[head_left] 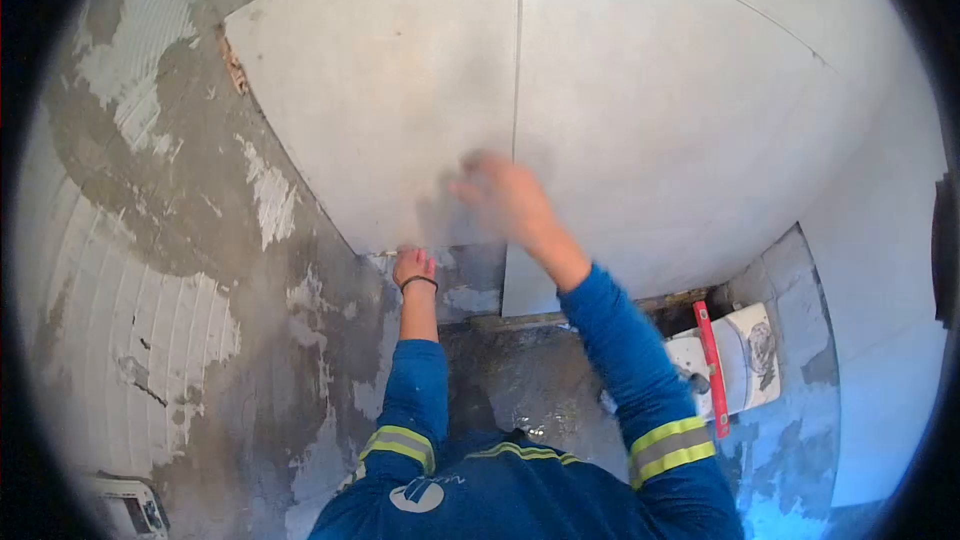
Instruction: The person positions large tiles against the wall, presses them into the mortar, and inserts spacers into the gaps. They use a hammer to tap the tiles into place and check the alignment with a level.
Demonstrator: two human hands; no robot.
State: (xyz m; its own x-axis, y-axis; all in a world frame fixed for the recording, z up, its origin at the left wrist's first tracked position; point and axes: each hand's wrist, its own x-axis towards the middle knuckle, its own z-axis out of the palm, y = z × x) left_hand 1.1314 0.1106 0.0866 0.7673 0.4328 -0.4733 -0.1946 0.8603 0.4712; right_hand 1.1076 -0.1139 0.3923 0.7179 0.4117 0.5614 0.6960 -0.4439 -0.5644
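A large pale tile (370,110) stands against the wall in front of me. My left hand (413,268), with a dark band at the wrist, is closed at the tile's lower edge, its fingertips partly hidden there. In front of the tile, close to the joint with the neighbouring tile (660,120), is my right hand (505,200). It is blurred by motion and its fingers look bent. I cannot make out anything in it, nor whether it touches the surface.
To the left, the bare wall (300,290) carries patches of ridged adhesive (190,340). A red spirit level (711,370) lies across a white object (745,360) at lower right. A white-framed object (130,505) sits at lower left. Wet-looking floor (520,370) shows below the tiles.
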